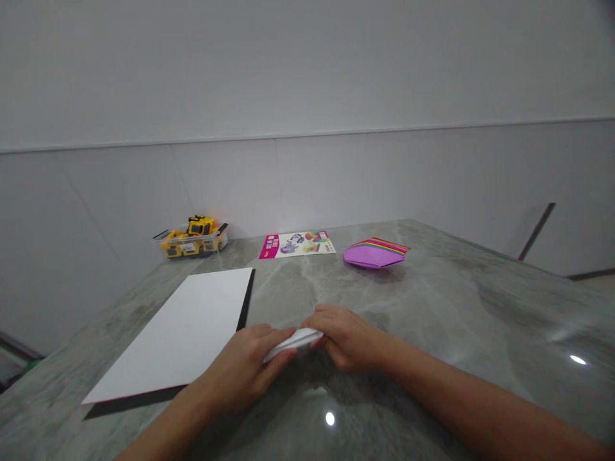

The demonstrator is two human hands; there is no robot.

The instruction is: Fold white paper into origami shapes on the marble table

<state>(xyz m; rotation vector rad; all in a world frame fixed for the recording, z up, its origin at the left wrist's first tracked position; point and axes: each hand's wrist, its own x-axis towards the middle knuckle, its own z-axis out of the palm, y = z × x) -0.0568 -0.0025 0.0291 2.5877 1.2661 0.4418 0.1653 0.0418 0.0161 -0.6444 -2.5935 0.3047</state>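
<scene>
A narrow strip of folded white paper [296, 339] is stretched between my two hands, a little above the grey marbled table. My left hand [252, 355] pinches its left end between thumb and fingers. At the other end, my right hand [343, 336] is closed round it, hiding that tip. Left of my hands lies a large white sheet or board [187, 323] with a dark edge along its right and near sides; my left wrist passes over its near right corner.
A clear plastic box [196, 246] of yellow toy pieces stands at the back left. Beside it lies a colourful printed booklet [298, 244]. Further right sits a purple paper fan-like piece [372, 256] with rainbow stripes. Behind the table [442, 307] rises a white wall.
</scene>
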